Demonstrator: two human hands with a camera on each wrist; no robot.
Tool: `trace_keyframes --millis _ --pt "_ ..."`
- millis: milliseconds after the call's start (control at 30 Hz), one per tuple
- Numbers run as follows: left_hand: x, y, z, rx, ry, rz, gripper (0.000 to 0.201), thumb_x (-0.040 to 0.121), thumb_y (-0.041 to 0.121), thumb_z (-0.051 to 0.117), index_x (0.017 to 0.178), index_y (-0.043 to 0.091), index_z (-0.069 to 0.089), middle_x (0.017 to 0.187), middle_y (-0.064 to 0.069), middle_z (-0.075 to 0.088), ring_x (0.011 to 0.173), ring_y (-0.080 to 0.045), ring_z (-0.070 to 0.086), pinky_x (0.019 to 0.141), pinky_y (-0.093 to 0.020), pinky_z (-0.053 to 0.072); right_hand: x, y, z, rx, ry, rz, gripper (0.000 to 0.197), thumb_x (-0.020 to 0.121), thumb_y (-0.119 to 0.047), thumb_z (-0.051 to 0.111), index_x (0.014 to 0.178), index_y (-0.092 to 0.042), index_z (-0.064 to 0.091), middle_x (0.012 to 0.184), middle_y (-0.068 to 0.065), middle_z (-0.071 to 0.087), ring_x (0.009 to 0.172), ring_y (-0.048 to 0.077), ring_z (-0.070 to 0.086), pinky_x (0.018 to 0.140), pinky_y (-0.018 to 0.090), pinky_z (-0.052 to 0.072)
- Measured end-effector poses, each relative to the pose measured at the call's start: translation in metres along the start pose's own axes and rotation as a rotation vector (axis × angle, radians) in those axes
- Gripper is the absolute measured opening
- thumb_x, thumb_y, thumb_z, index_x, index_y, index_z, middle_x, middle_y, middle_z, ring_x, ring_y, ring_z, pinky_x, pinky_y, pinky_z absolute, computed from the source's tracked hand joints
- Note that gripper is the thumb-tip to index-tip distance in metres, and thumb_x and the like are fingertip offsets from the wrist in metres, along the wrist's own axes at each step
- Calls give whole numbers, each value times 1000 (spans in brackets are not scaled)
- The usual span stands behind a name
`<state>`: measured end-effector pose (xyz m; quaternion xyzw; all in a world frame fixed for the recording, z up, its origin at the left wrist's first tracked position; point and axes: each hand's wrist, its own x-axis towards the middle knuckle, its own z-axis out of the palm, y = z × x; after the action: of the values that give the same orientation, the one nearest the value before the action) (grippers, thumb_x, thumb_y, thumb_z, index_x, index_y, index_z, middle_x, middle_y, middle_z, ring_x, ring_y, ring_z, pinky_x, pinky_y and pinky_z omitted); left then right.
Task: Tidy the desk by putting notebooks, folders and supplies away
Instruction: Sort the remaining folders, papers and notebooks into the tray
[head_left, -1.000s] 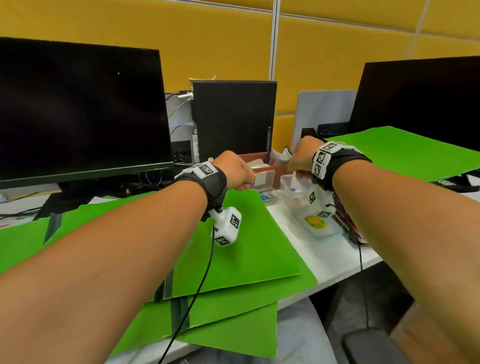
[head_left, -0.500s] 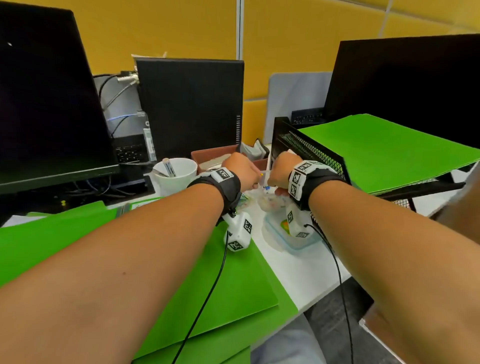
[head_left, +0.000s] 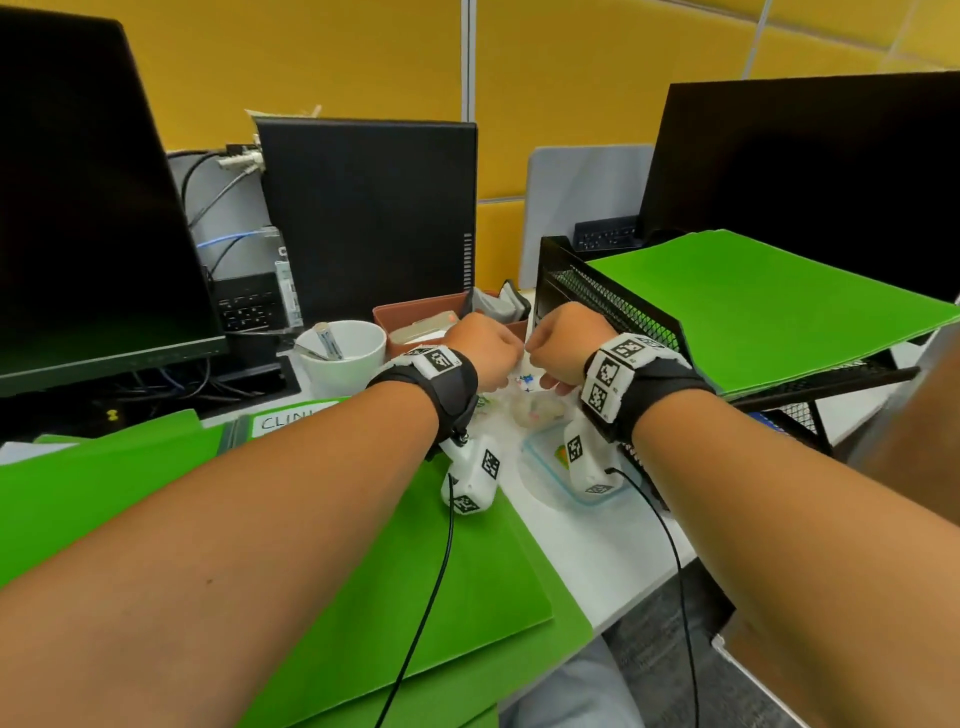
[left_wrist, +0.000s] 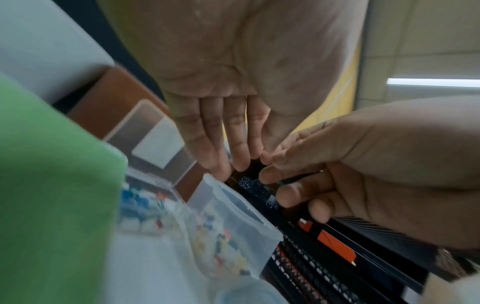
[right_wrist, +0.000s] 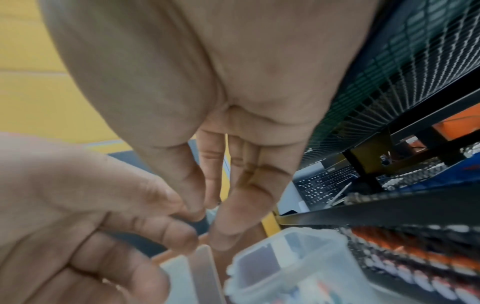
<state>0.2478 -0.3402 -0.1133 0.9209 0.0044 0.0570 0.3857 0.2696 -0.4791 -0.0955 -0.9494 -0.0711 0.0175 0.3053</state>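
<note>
My left hand (head_left: 485, 353) and right hand (head_left: 563, 343) are side by side, both curled, fingertips meeting just above a small clear box (head_left: 530, 410) of coloured pins. In the left wrist view the left hand (left_wrist: 233, 164) touches fingertips with the curled right hand (left_wrist: 285, 185) over the clear box (left_wrist: 233, 226). The right wrist view shows the right hand (right_wrist: 207, 216) pinched against the left hand (right_wrist: 168, 226). They seem to pinch a small item between them, which is hidden. Green folders (head_left: 363, 571) lie under my left forearm.
The box's clear lid (head_left: 550, 467) lies near the desk edge. A black mesh rack (head_left: 613, 306) to the right carries a green folder (head_left: 769, 312). Behind the hands stand a brown tray (head_left: 415, 312), a white mug (head_left: 345, 364) with pens, a PC tower (head_left: 363, 218) and two monitors.
Both hands have drawn together from near the brown tray to over the clear box, until their fingertips meet. The view has swung left and downward.
</note>
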Motion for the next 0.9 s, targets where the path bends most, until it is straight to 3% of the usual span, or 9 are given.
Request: trace_keyframes --millis 133,267,333,500,600,667,733,833,900 --pt "-43 -14 -41 151 -20 99 19 90 32 64 76 30 77 83 9 74 74 -17 72 76 -37 61 -31 -21 5 68 -36 -107 7 95 -14 68 89 -15 71 88 10 75 76 25 77 66 43 66" --pt "-101 -54 -95 237 22 64 16 92 29 66 80 28 76 67 14 69 57 1 63 65 -22 51 -63 -44 22 -32 -124 -240 4 93 -20 71 90 -18 70 88 6 74 72 23 76 61 39 65" --pt "-130 -74 -118 268 28 23 15 92 32 68 80 29 76 65 12 70 52 4 61 61 -20 48 -74 -50 29 -72 -175 -275 8 92 -25 75 96 -21 70 92 4 73 74 21 75 59 36 64" --pt "-218 -130 -180 436 91 -165 15 94 39 67 87 30 76 72 17 67 63 3 60 64 -23 49 -90 -60 48 -142 -297 -272 30 90 -37 77 115 -25 67 110 1 67 86 21 72 60 35 65" --pt "-261 -166 -204 418 93 -298 17 94 42 67 93 28 77 83 10 73 70 -5 66 72 -27 56 -95 -58 59 -285 -346 -240 38 88 -41 77 120 -24 66 115 1 64 84 24 73 59 40 65" --pt "-282 -183 -214 392 95 -366 18 94 44 67 96 28 76 88 8 74 75 -7 68 76 -27 56 -98 -61 67 -379 -352 -252 43 87 -46 76 123 -24 67 113 0 64 79 22 73 59 37 64" --pt "-295 -191 -223 382 86 -421 17 95 46 65 97 32 75 92 11 72 79 -6 66 80 -29 55 -106 -73 73 -479 -337 -316 44 87 -53 73 124 -29 67 115 -5 64 87 15 69 70 30 61" --pt "-307 -193 -239 420 140 -451 16 94 48 64 97 36 74 102 10 70 84 -8 65 80 -29 52 -123 -109 82 -495 -340 -419 44 89 -54 70 127 -32 66 128 -6 62 110 14 61 96 30 51" --pt "-311 -196 -249 416 207 -468 17 93 49 65 96 36 75 112 4 71 89 -14 67 82 -30 53 -137 -140 91 -444 -359 -481 44 91 -52 70 129 -30 65 131 -5 62 115 15 60 101 30 49"
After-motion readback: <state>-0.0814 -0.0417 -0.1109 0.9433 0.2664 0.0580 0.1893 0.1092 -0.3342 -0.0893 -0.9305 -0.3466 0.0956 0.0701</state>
